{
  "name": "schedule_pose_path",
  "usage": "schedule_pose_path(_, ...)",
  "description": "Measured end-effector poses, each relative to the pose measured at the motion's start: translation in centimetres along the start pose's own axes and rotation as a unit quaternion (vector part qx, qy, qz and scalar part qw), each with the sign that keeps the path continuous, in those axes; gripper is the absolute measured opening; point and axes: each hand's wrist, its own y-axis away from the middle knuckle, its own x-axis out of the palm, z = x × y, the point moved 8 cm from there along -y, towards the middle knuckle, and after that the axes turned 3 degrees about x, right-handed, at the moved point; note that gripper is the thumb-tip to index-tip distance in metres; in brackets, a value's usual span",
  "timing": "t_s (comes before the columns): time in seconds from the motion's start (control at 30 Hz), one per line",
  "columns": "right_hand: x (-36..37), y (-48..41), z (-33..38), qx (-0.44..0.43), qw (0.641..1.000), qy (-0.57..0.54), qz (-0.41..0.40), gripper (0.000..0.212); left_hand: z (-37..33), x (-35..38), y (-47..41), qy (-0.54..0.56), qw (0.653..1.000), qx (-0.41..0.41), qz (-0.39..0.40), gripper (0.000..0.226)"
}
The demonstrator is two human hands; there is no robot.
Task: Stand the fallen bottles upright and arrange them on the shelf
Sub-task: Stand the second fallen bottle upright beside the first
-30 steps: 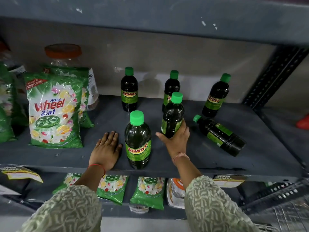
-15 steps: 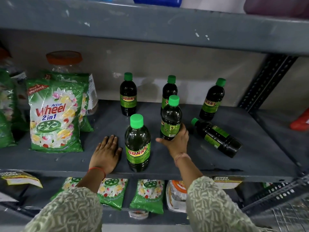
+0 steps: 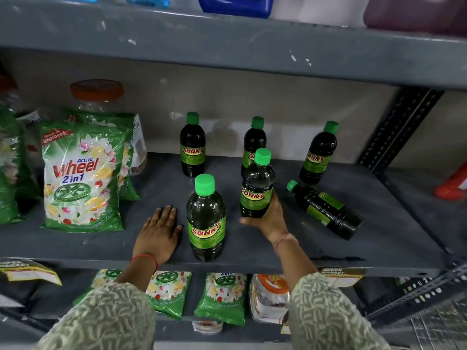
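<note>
Grey metal shelf (image 3: 379, 238) in a shop, stocked with Sunny bottles and Wheel detergent packets (image 3: 80, 178): a person's right hand (image 3: 271, 218) wraps around the lower half of an upright green-capped bottle (image 3: 257, 183), thumb curled beneath its base, so whether it touches the board cannot be told. The left hand (image 3: 159, 232) lies flat and spread on the shelf, gripping nothing, just beside another standing bottle (image 3: 206, 218) at the front edge. One fallen bottle (image 3: 326, 210) lies on its side just right of the held one, cap pointing toward it. Three more bottles (image 3: 192, 145) stand along the back wall.
</note>
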Motion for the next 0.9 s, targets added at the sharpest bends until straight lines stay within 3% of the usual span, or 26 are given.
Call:
schedule_pose_path(0.1,-0.2,0.8,0.3,-0.01,0.997,0.027,-0.072,0.099,0.1,0.0,0.0,-0.003,1.0,-0.002,0.002,0.055)
schedule_pose_path(0.23,-0.5,1.1,0.3,-0.012,0.999,-0.004,-0.053,0.075,0.1,0.0,0.0,-0.007,1.0,-0.004,0.004,0.055)
schedule_pose_path(0.47,-0.4,1.2,0.5,-0.027,0.998,0.003,-0.049,0.075,0.1,0.1,-0.1,-0.012,1.0,-0.003,0.004,0.055)
schedule_pose_path(0.63,-0.3,1.3,0.1,-0.009,0.999,-0.038,-0.031,0.114,0.2,0.1,-0.2,-0.018,1.0,0.001,0.008,0.055)
schedule_pose_path(0.7,-0.4,1.4,0.2,-0.011,0.998,-0.042,-0.033,0.117,0.2,0.2,-0.2,-0.025,1.0,0.002,0.011,0.055)
schedule_pose_path(0.77,-0.4,1.4,0.1,-0.012,0.998,-0.045,-0.043,0.112,0.1,0.4,-0.1,-0.027,1.0,0.003,0.015,0.055)
schedule_pose_path(0.9,-0.3,1.4,0.7,-0.019,0.998,-0.017,-0.055,0.082,0.1,0.3,-0.2,-0.022,1.0,0.001,0.015,0.055)
